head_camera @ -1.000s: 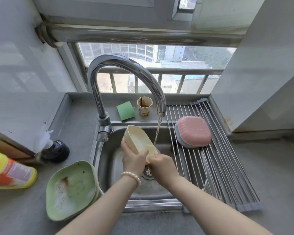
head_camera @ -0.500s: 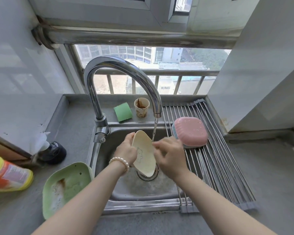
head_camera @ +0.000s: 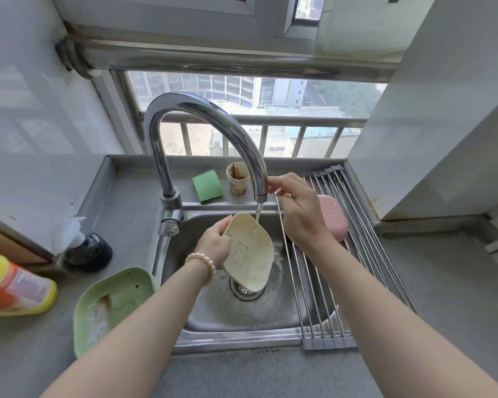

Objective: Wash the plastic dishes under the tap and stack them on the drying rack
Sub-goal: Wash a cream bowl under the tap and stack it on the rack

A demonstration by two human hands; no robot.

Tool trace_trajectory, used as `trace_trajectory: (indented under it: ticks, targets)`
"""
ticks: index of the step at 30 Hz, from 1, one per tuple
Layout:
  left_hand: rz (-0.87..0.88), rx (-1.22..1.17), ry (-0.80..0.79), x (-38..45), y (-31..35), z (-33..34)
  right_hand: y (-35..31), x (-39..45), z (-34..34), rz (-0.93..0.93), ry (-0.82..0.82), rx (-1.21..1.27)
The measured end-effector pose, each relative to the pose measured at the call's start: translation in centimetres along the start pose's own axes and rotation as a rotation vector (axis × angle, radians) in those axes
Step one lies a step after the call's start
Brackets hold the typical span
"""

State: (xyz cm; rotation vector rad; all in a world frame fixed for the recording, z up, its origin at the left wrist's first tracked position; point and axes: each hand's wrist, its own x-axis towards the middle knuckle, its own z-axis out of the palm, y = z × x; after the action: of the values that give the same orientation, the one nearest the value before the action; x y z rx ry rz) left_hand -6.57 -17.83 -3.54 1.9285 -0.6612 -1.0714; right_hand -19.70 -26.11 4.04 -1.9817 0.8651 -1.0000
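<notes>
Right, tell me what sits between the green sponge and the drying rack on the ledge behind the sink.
In the head view, a stained paper cup stands between the green sponge and the drying rack; the tap spout crosses in front.

Cream dish tilted under tap stream; pink dish upturned on rack; green dish soiled.

A green sponge and stained paper cup sit at twelve o'clock behind the sink; a yellow bottle and dark dispenser at nine o'clock.
</notes>
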Motion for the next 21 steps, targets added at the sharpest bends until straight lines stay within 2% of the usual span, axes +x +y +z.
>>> trace_trajectory:
  ticks: [8,11,13,15,17,19,21]
  targets:
    - [0.009,-0.133,-0.005,0.1,-0.6,-0.6,-1.1,-2.0,0.1,0.025,-0.062,0.144]
    - [-0.021,-0.208,0.015,-0.1,-1.5,-0.9,-0.6,-4.4,1.1,0.213,-0.054,0.307]
    - [-0.011,-0.239,0.037,-0.2,-2.3,-0.9,0.7,-7.5,2.9,0.382,-0.167,0.281]
    - [0.017,-0.253,0.063,-0.2,-2.9,-0.8,2.3,-11.0,4.5,0.401,-0.407,0.099]
    - [0.044,-0.240,0.076,-0.3,-3.3,-0.9,3.5,-13.2,5.3,0.212,-0.600,-0.221]
    - [0.025,-0.233,0.067,-0.2,-3.8,-1.2,4.6,-13.2,5.2,0.076,-0.720,-0.519]
    - [-0.050,-0.275,0.042,-0.4,-4.3,-1.3,5.4,-11.7,5.1,0.121,-0.760,-0.738]
